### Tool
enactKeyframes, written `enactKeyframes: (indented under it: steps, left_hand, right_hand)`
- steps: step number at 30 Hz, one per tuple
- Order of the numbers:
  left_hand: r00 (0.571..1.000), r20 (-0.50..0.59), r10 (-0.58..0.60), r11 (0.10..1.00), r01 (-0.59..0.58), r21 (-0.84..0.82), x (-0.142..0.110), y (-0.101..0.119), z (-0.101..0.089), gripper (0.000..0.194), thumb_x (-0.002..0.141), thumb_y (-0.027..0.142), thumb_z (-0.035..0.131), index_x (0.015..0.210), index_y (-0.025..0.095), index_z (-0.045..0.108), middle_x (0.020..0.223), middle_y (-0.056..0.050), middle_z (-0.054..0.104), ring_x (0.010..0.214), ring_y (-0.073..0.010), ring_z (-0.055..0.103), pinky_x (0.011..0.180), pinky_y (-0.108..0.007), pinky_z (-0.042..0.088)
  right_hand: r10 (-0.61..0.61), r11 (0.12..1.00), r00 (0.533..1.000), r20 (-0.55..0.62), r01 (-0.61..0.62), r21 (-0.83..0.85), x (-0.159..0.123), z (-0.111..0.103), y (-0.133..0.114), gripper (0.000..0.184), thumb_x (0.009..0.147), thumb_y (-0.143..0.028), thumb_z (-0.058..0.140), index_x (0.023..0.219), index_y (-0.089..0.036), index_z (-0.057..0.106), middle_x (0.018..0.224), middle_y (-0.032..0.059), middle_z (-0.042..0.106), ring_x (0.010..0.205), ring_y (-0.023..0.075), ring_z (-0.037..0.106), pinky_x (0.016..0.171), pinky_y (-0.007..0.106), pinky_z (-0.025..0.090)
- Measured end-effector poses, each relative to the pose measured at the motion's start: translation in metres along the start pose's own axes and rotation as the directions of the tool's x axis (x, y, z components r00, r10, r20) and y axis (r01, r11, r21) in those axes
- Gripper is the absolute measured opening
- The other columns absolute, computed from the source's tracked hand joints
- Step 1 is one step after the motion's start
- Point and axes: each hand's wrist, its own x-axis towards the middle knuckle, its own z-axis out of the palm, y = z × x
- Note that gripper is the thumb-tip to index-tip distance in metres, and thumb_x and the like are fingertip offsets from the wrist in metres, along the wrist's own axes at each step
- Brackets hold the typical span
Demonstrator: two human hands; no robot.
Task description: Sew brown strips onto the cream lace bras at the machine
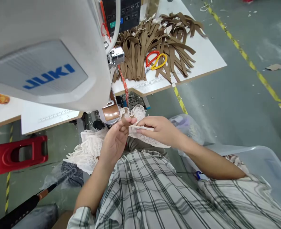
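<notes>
My left hand (115, 140) is closed, its thumb and forefinger pinched on a brown fabric strip (125, 120) just beside the sewing machine's end. My right hand (163, 129) grips the folded edge of a white lace garment (140, 129) between thumb and fingers. The two hands nearly meet at the garment's edge. More white lace (138, 112) bunches behind them, close to the machine's copper-coloured cylinder (111, 113). My fingers partly hide where the strip and the garment come together.
A JUKI sewing machine (83, 41) fills the upper left. Brown strips (140, 54) and scissors with red and yellow handles (159, 61) lie on the white table (209, 60). White lace (88, 151) piles at left. A clear plastic bin (257, 159) stands at right, a red stool (35, 149) at left.
</notes>
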Motion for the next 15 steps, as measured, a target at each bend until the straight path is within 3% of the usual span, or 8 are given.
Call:
enactKeyframes:
  steps: [2, 4, 7, 10, 12, 15]
  left_hand:
    - [0.990, -0.070, 0.120, 0.991, -0.124, -0.058, -0.008, 0.000, 0.005, 0.023, 0.095, 0.041, 0.056, 0.088, 0.022, 0.065, 0.080, -0.001, 0.062, 0.100, -0.0182, 0.065, 0.110, -0.040, 0.041]
    - [0.962, -0.125, 0.243, 0.967, -0.250, -0.048, -0.018, -0.002, 0.005, 0.035, 0.097, 0.040, 0.054, 0.067, 0.021, 0.052, 0.059, 0.004, 0.042, 0.073, -0.0137, 0.059, 0.101, -0.037, 0.047]
    - [0.914, -0.102, 0.392, 0.919, -0.385, 0.081, -0.031, -0.011, 0.000, 0.051, 0.099, 0.042, 0.047, 0.055, 0.019, 0.034, 0.050, 0.005, 0.028, 0.056, -0.0121, 0.046, 0.086, -0.034, 0.049]
    - [0.884, -0.045, 0.464, 0.874, -0.450, 0.183, -0.039, -0.020, -0.007, 0.052, 0.099, 0.040, 0.046, 0.054, 0.018, 0.030, 0.048, 0.004, 0.029, 0.055, -0.0127, 0.045, 0.084, -0.036, 0.048]
    - [0.874, -0.042, 0.485, 0.857, -0.465, 0.224, -0.044, -0.023, -0.010, 0.052, 0.097, 0.042, 0.046, 0.053, 0.019, 0.031, 0.048, 0.003, 0.030, 0.055, -0.0134, 0.046, 0.084, -0.039, 0.049]
    - [0.869, -0.071, 0.490, 0.843, -0.451, 0.291, -0.050, -0.026, -0.012, 0.054, 0.095, 0.047, 0.048, 0.051, 0.020, 0.030, 0.046, 0.003, 0.030, 0.053, -0.0148, 0.046, 0.084, -0.044, 0.050]
  right_hand:
    - [-0.112, 0.960, 0.984, -0.142, 0.071, -0.272, -0.004, 0.004, 0.006, 0.016, 0.091, -0.024, 0.056, 0.090, -0.021, 0.072, 0.082, 0.0007, 0.072, 0.074, 0.0126, 0.064, 0.063, 0.023, 0.039]
    - [-0.279, 0.879, 0.920, -0.276, 0.129, -0.459, -0.007, 0.008, 0.012, 0.019, 0.090, -0.016, 0.052, 0.083, -0.020, 0.069, 0.071, -0.0001, 0.068, 0.066, 0.0111, 0.060, 0.057, 0.023, 0.035]
    - [-0.480, 0.801, 0.789, -0.384, 0.217, -0.557, -0.010, 0.014, 0.017, 0.022, 0.088, -0.013, 0.051, 0.075, -0.021, 0.066, 0.058, -0.0022, 0.058, 0.053, 0.0100, 0.050, 0.052, 0.024, 0.032]
    - [-0.561, 0.783, 0.712, -0.423, 0.290, -0.551, -0.011, 0.020, 0.019, 0.021, 0.089, -0.015, 0.053, 0.074, -0.022, 0.066, 0.052, -0.0028, 0.052, 0.049, 0.0102, 0.046, 0.050, 0.025, 0.030]
    - [-0.552, 0.797, 0.714, -0.430, 0.301, -0.523, -0.013, 0.024, 0.019, 0.024, 0.091, -0.019, 0.052, 0.073, -0.022, 0.067, 0.051, -0.0023, 0.051, 0.048, 0.0107, 0.044, 0.049, 0.025, 0.030]
    - [-0.394, 0.874, 0.837, -0.380, 0.213, -0.436, -0.015, 0.027, 0.020, 0.032, 0.093, -0.034, 0.049, 0.070, -0.025, 0.068, 0.050, 0.0005, 0.052, 0.049, 0.0129, 0.043, 0.050, 0.027, 0.030]
